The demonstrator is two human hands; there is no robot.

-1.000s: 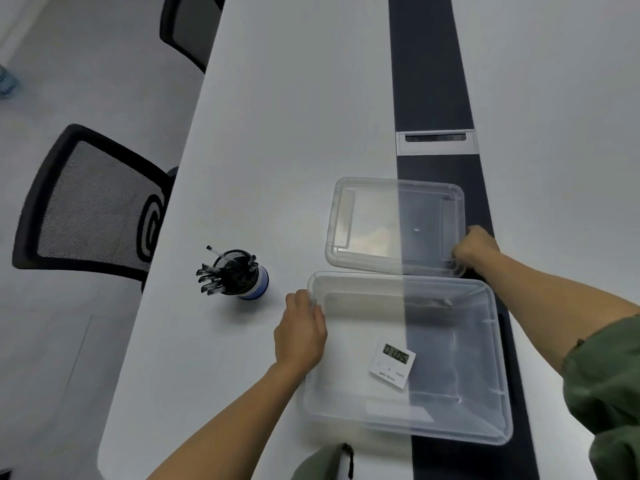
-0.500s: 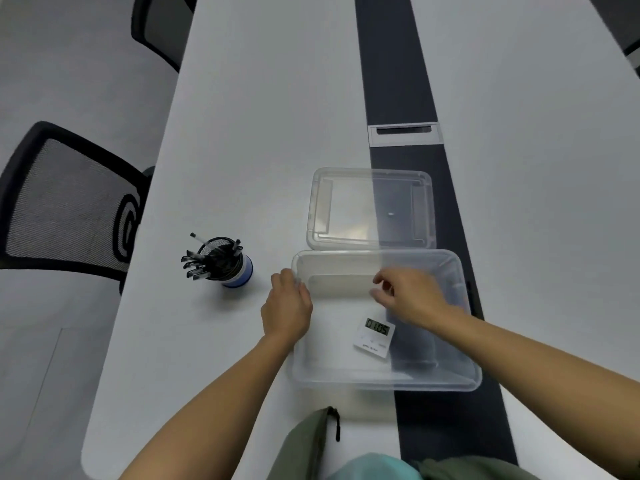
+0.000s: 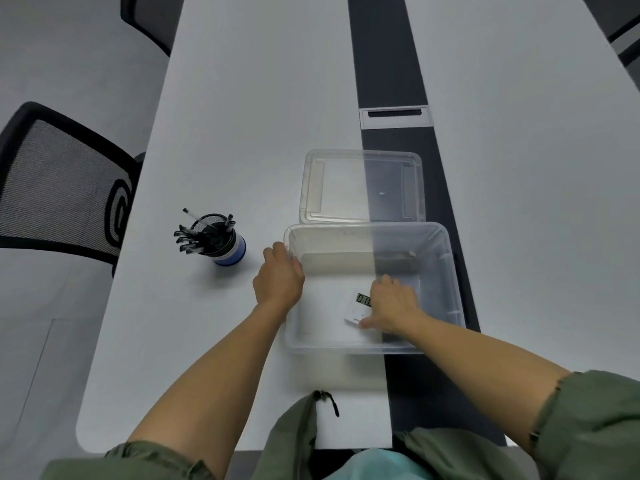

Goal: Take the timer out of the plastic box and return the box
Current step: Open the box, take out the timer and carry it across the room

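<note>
The left hand is gripping the box rim at 9 o'clock, evidently to steady it on the worktop. The right hand is inside the box, thumb and fingers pinching the timer, which is lying on the box floor. The lid is lying at 12 o'clock, keeping the opening accessible.

1. Long white table, split lengthwise by dark strip.
2. Grey-framed hatch set in strip.
3. Black mesh chair at left edge; second chair farther along.
4. Pale grey floor; even light, soft shadows.
</note>
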